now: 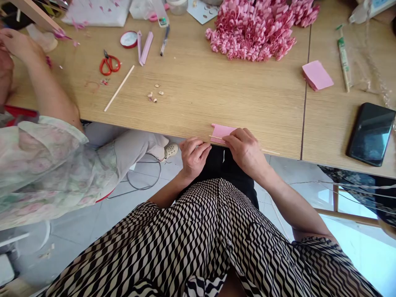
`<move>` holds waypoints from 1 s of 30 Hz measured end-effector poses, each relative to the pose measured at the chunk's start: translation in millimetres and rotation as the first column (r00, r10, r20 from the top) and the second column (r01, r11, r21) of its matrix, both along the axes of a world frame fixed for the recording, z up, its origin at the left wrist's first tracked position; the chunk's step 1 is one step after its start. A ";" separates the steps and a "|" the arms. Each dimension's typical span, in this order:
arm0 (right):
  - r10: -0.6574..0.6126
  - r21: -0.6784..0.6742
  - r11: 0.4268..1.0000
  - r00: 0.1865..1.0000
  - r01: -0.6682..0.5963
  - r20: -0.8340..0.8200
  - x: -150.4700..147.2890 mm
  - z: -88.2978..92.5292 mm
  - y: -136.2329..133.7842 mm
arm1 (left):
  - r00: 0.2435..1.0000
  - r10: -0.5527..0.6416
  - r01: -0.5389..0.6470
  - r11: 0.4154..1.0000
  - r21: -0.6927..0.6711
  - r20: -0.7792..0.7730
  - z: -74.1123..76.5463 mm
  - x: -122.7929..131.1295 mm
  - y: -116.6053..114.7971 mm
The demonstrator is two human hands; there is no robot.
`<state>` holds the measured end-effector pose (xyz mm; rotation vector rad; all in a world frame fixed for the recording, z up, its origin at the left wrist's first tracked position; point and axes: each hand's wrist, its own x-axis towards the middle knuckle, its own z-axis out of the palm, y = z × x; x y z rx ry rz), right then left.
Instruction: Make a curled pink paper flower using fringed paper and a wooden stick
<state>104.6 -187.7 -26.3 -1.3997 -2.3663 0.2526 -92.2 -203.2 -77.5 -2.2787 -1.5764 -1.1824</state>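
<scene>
A small pink paper sheet (219,130) lies at the table's front edge, its left end showing. Across it runs a thin wooden stick (272,152), passing under my right hand (246,149) and coming out on the right. My right fingers are closed on this stick and press down over the paper. Just left of the sheet, my left hand (194,156) has its fingers pinched together at the table edge, by the paper's lower left corner. Whatever those fingertips hold is hidden.
Red-handled scissors (109,64), a pale stick (119,88) and tape (128,39) lie left. A pink curled-paper pile (253,33) is at the back. Pink paper stack (318,75) and black phone (370,134) are right. A co-worker's arm (51,78) reaches over the left.
</scene>
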 end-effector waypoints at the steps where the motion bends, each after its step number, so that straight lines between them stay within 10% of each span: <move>1: 0.005 -0.003 1.000 1.000 -0.005 0.009 -0.2 -0.9 -1.0 | 1.000 0.001 -0.001 1.000 0.002 -0.001 -0.8 0.5 -0.3; 30: 0.030 0.124 0.992 0.999 -0.027 -0.023 2.7 -9.6 -6.9 | 0.991 -0.008 -0.003 0.997 0.083 0.132 -13.3 10.3 -2.6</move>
